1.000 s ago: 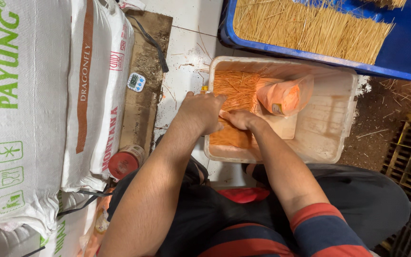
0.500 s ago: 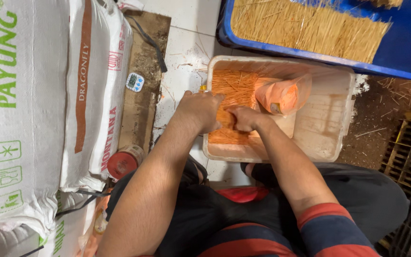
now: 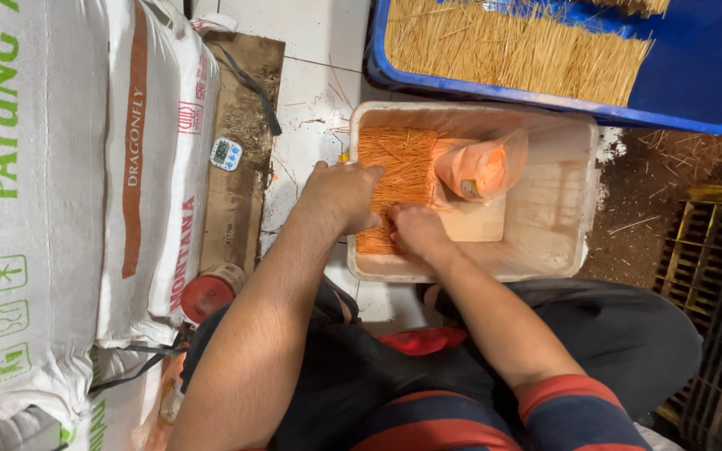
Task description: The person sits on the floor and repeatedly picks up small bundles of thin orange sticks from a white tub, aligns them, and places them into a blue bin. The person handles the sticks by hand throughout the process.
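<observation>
Head view, left hand (image 3: 343,194) and right hand (image 3: 415,234) pressing thin orange sticks (image 3: 399,171), pale plastic tub (image 3: 553,217)

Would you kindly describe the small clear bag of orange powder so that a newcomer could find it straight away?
Start at the big blue tub of pale straw-coloured sticks at the top, then drop to the white plastic tub just below it. Inside, right of the orange sticks under the person's hands, sits the bag of orange powder. It is the only soft, crinkled, see-through thing in that tub.

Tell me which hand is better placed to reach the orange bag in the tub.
Probably the right hand: it lies inside the white tub, nearer the orange bag. The left hand rests on the orange sticks by the tub's far wall.
</observation>
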